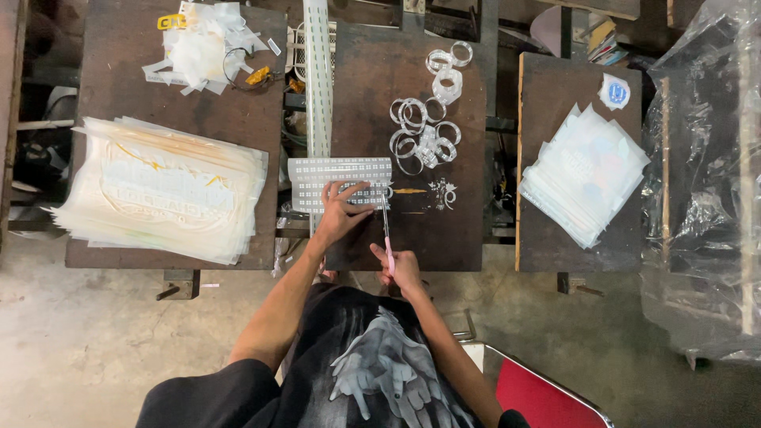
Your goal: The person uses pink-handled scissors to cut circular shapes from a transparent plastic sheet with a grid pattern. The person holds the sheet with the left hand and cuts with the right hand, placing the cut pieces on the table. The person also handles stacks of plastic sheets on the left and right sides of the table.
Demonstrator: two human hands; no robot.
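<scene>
Right hand (403, 269) scissors (386, 226) sheet (317, 178) edge.

On the middle table (412, 238), the left hand (341, 212) presses on a perforated sheet (339, 181) at the near edge, and the right hand (403, 268), just right of it, holds scissors (387, 230) whose blades reach the sheet's right end. Behind the sheet lies a long strip (318, 71); to the right of that, a cluster of rings (424, 135). A large stack of sheets (158, 190) lies on the left table (119, 63), scraps (206, 43) behind it. A smaller stack (583, 174) lies on the right table (547, 246)
</scene>
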